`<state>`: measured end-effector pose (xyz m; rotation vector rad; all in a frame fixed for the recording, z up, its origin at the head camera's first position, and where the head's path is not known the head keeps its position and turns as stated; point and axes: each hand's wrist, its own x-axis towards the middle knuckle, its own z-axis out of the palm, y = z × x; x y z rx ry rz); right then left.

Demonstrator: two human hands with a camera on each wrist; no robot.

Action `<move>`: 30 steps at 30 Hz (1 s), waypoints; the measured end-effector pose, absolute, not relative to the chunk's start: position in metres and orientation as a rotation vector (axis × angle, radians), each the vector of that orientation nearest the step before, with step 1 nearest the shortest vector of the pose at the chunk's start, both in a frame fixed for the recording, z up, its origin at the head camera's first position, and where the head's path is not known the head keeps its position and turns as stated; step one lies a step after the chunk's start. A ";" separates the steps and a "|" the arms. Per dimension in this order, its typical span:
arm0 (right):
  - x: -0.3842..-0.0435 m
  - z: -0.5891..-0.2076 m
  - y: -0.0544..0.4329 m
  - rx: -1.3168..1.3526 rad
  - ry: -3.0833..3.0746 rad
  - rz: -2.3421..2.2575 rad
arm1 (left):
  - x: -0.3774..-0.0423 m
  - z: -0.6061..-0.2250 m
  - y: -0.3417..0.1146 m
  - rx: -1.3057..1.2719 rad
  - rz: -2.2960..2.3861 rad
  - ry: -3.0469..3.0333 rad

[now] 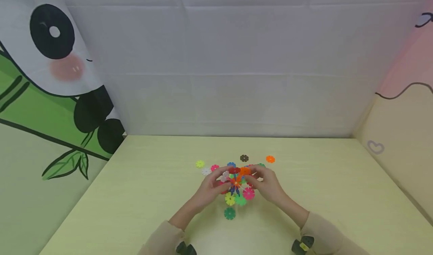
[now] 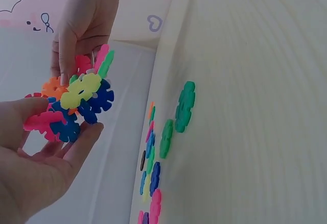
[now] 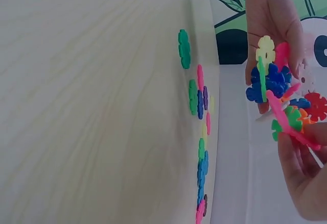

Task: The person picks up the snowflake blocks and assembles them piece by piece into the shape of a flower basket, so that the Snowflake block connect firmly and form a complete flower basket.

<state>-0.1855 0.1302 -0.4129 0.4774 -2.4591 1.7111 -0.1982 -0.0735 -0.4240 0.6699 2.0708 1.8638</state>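
Observation:
A cluster of interlocking plastic snowflake discs (image 1: 235, 183) is held up between both hands, with red, orange, white, pink, yellow, green and blue pieces joined at many angles. On its left side my left hand (image 1: 213, 189) grips it; in the left wrist view, thumb and fingers curl around pink and blue discs (image 2: 65, 127). From the other side my right hand (image 1: 268, 185) pinches it near an orange disc (image 1: 245, 171). In the right wrist view, those fingers are by a long pink edge-on disc (image 3: 282, 114). Fingers hide part of the cluster.
Loose snowflake discs lie on the pale table (image 1: 135, 195): a dark green one (image 1: 230, 213) nearest me, a yellow one (image 1: 200, 164) at left, a brown one (image 1: 244, 158) and an orange one (image 1: 270, 159) behind. Several more lie partly hidden behind the hands. A white wall (image 1: 216, 97) rises behind.

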 end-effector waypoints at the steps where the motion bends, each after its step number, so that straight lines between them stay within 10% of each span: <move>1: -0.188 -0.418 0.131 0.487 -2.455 1.707 | -0.196 -0.420 -0.073 0.670 1.847 2.098; 30: -0.182 -0.424 0.132 0.340 -2.553 2.287 | -0.185 -0.406 -0.085 0.832 1.855 2.242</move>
